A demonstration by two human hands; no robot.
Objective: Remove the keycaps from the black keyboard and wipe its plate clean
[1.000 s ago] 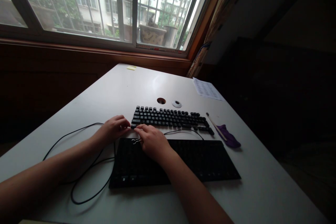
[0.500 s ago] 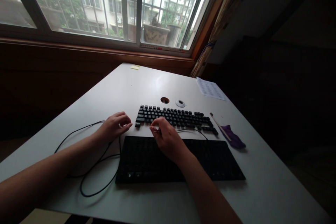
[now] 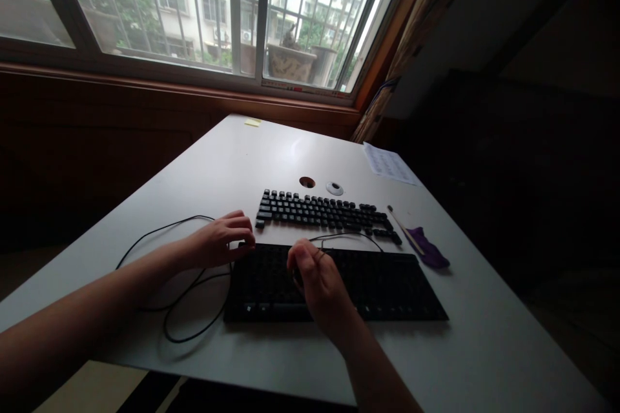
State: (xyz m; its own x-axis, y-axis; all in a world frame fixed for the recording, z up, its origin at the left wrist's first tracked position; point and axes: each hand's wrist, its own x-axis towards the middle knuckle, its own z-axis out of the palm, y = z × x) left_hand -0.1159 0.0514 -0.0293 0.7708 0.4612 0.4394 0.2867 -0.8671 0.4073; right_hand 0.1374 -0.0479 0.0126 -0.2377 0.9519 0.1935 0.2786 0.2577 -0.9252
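Observation:
A black keyboard (image 3: 387, 284) lies lengthwise on the white desk, its surface too dark to make out in detail. Behind it, loose black keycaps (image 3: 314, 211) are laid out in rows like a keyboard's layout. At the keyboard's back left corner, my left hand (image 3: 225, 237) has its fingers bent and its thumb and fingertips closed on the edge. Over the keyboard's middle, my right hand (image 3: 320, 281) is closed; a thin, wire-like piece shows by its fingers, but what it holds is mostly hidden.
A black cable (image 3: 181, 341) loops across the desk (image 3: 203, 174) on the left. To the right, a thin stick-like brush (image 3: 405, 231) lies against a purple cloth (image 3: 431, 250). Farther back are a cable hole (image 3: 307, 182), its round cover (image 3: 334, 188), printed paper (image 3: 390, 163) and a yellow note (image 3: 252, 122).
My left hand has moved right onto the keyboard's corner. My right hand has drawn back from the keycap rows to above the keyboard and turned. The view has shifted slightly.

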